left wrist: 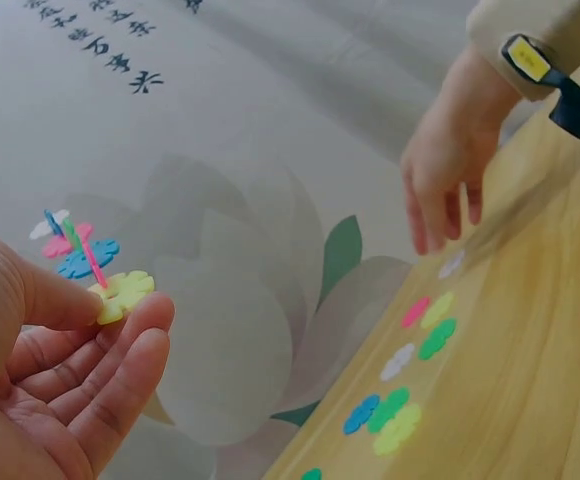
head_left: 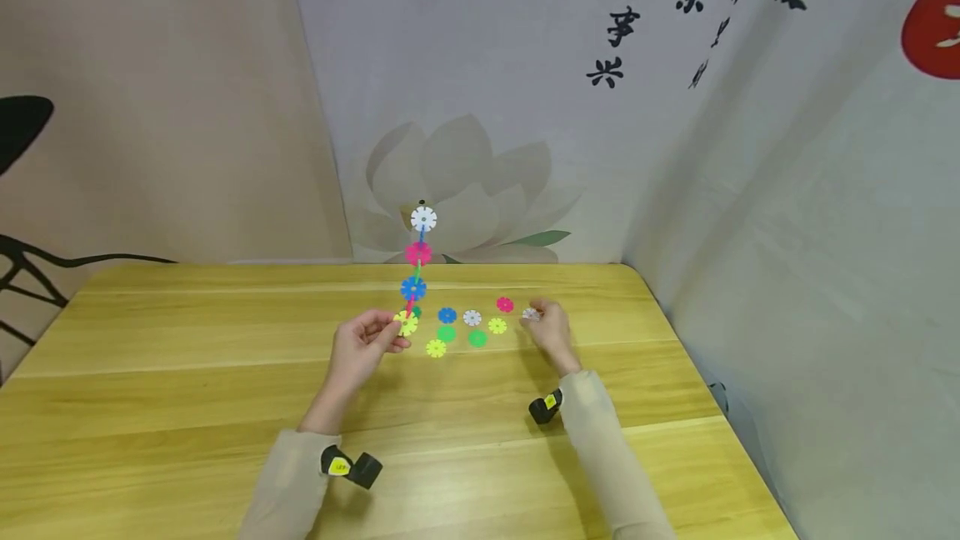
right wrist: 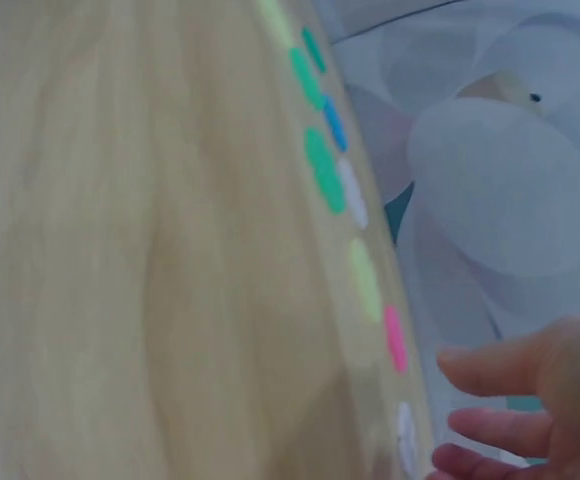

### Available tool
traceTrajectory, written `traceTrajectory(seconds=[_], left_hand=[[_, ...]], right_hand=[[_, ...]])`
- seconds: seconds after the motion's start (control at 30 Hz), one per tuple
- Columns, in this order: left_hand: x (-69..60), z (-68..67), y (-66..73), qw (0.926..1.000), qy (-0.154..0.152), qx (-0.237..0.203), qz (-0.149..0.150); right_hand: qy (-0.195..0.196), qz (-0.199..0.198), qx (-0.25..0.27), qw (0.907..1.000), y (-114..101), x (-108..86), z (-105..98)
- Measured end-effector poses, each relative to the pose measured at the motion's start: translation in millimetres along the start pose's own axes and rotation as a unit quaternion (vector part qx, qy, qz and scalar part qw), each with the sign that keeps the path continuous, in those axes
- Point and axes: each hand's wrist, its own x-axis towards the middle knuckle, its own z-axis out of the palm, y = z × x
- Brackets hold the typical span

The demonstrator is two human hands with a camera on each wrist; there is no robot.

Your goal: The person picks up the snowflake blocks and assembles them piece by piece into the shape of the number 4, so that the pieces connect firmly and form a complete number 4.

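Observation:
My left hand (head_left: 358, 354) (left wrist: 55, 385) pinches the yellow notched disc (head_left: 407, 324) (left wrist: 128, 298) at the lower end of a raised chain. Above it are a blue disc (head_left: 413, 288), a pink one (head_left: 418, 253) and a white one (head_left: 423, 219), linked by discs seen edge-on. My right hand (head_left: 553, 336) (left wrist: 455, 165) (right wrist: 560, 390) reaches down at a loose white disc (head_left: 530, 314) (left wrist: 452, 263) (right wrist: 406, 440) on the table. In both wrist views its fingers are apart, beside or over that disc; contact cannot be told.
Loose discs lie on the wooden table (head_left: 450, 415): pink (head_left: 505, 305), yellow (head_left: 497, 326), white (head_left: 472, 318), blue (head_left: 447, 316), green (head_left: 477, 338), another green (head_left: 446, 333) and another yellow (head_left: 436, 348). A dark green disc (head_left: 416, 312) is partly hidden behind the chain. A printed curtain hangs behind.

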Motion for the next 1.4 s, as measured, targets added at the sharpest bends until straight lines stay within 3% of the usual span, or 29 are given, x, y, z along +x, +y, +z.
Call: traceTrajectory(seconds=[0.17,0.33,0.67,1.13,1.4], left_hand=[[0.5,-1.0,-0.5,0.9999,0.003,-0.009,-0.006],[0.8,-2.3,-0.8,0.9999,0.003,-0.013,-0.005],[1.9,-5.9,-0.5,1.0,0.004,0.002,-0.007],[3.1,-6.9,-2.8,0.9999,0.007,-0.005,-0.008],[3.2,-6.5,-0.8,0.9997,0.009,-0.006,-0.021]], right_hand=[[-0.015,0.027,-0.049,0.9983,3,6.5,4],[0.017,0.009,-0.113,0.9934,4,12.6,7],[0.004,0.014,-0.138,0.9903,5,17.3,1],[-0.027,0.062,-0.104,0.9923,6,19.6,-9],[-0.006,0.06,-0.029,0.9978,11,16.1,-9]])
